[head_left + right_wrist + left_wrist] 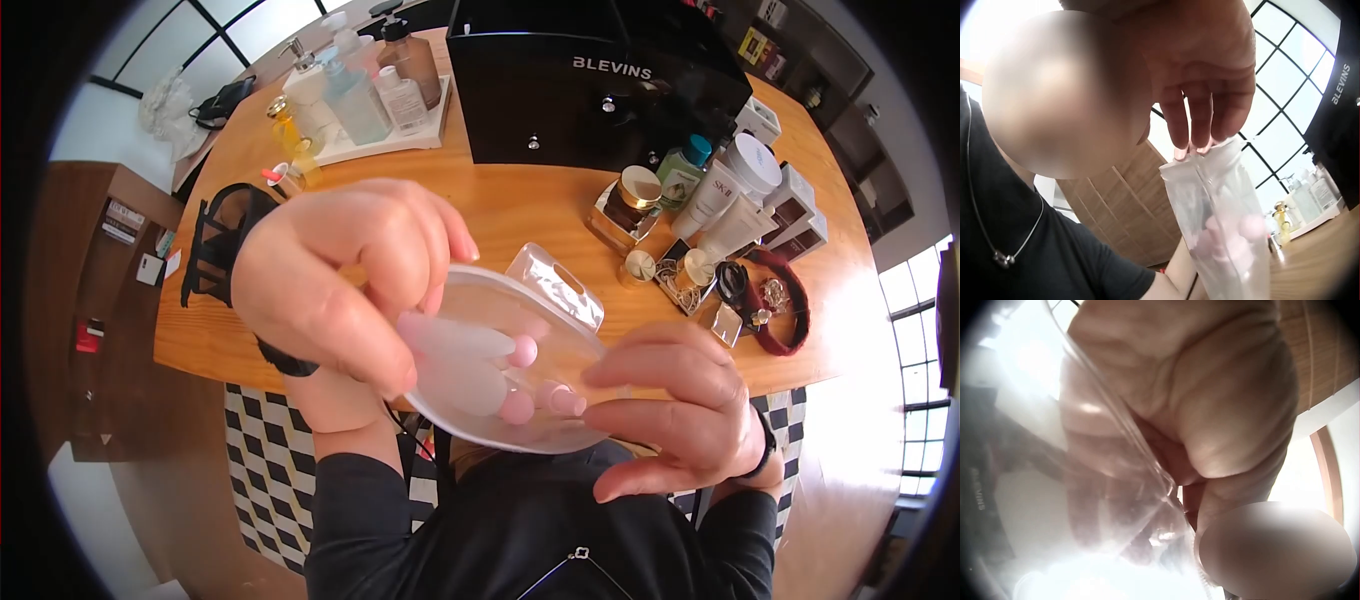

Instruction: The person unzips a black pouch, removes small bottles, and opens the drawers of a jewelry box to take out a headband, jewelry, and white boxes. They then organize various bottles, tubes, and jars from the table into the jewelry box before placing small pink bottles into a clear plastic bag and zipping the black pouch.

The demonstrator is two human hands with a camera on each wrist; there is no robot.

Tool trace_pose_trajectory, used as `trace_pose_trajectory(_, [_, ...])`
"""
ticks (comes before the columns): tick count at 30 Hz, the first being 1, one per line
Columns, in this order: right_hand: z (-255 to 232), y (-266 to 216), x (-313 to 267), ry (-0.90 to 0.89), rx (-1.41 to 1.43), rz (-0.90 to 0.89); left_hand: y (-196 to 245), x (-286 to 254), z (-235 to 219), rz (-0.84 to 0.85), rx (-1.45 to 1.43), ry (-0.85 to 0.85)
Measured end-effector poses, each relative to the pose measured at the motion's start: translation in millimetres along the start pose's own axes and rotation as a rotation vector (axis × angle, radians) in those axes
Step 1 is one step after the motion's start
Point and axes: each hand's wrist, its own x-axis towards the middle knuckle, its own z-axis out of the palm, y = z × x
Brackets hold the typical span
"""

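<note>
A translucent plastic bag [560, 330] is held over the front of the table, its wide mouth facing up. Pink balls [517, 406] and whitish oval pieces [465, 385] show within it. My left hand [335, 285] pinches the bag's left end between thumb and curled fingers; in the left wrist view, clear plastic [1110, 425] crosses in front of the left hand [1210, 394]. Fingertips of my right hand [680, 405] grip the opposite edge, thumb apart. The right wrist view shows the right hand [1204, 69] at the top of the bag [1222, 244], pink pieces inside.
A clear plastic packet [555, 285] lies behind the bag. Farther back stand a black BLEVINS case [590, 90] and a white tray [390, 143] of bottles. Jars, tubes and a dark red headband [797, 320] are at the right; a black hair clip [205, 255] is left.
</note>
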Motion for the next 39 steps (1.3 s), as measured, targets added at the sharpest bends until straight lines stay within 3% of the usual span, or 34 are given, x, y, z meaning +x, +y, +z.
trace_pose_trajectory(1, [-2,0,-2,0.005,-0.083,0.016,0,-2,-3,-0.018,-0.003,-0.002])
trace_pose_trajectory(3, [9,2,-12,0.059,-0.17,0.222,-1,-7,-10,-0.073,-0.005,0.022])
trace_pose_trajectory(6, [11,15,-27,-0.06,0.038,0.351,-7,-15,-10,-0.094,-0.035,0.158])
trace_pose_trajectory(10, [1,21,-21,0.144,-0.007,0.3,-14,-22,-6,-0.179,-0.106,0.394])
trace_pose_trajectory(11, [-7,16,-16,0.21,-0.003,0.327,-15,-27,-12,-0.199,-0.112,0.369])
trace_pose_trajectory(14, [-20,17,0,0.304,-0.02,0.229,-8,-32,-16,-0.494,-0.162,0.41])
trace_pose_trajectory(15, [-19,18,3,0.28,-0.02,0.255,-11,-33,-22,-0.516,-0.187,0.317])
trace_pose_trajectory(18, [-17,21,13,0.244,-0.075,0.234,-16,-24,-8,-0.633,-0.088,0.397])
trace_pose_trajectory(19, [-18,20,15,0.235,-0.084,0.237,-20,-23,-12,-0.624,-0.015,0.228])
trace_pose_trajectory(22, [-19,17,21,0.269,-0.098,0.229,-12,13,10,-0.697,0.027,0.038])
trace_pose_trajectory(27, [-20,26,13,0.378,-0.157,0.163,-16,28,35,-0.952,0.275,-0.039])
trace_pose_trajectory(28, [-19,27,7,0.405,-0.105,0.231,-15,29,37,-1.022,0.369,-0.052])
trace_pose_trajectory(31, [-16,33,-14,0.475,0.009,0.388,-35,19,38,-0.819,0.378,-0.043])
trace_pose_trajectory(34, [-17,33,-37,0.592,0.165,0.527,-22,25,43,-0.785,0.258,0.066])
trace_pose_trajectory(37, [-12,36,-48,0.582,0.312,0.607,-20,26,44,-0.669,0.335,0.156])
trace_pose_trajectory(39, [-6,45,-55,0.518,0.348,0.628,-26,25,45,-0.759,0.434,0.078])
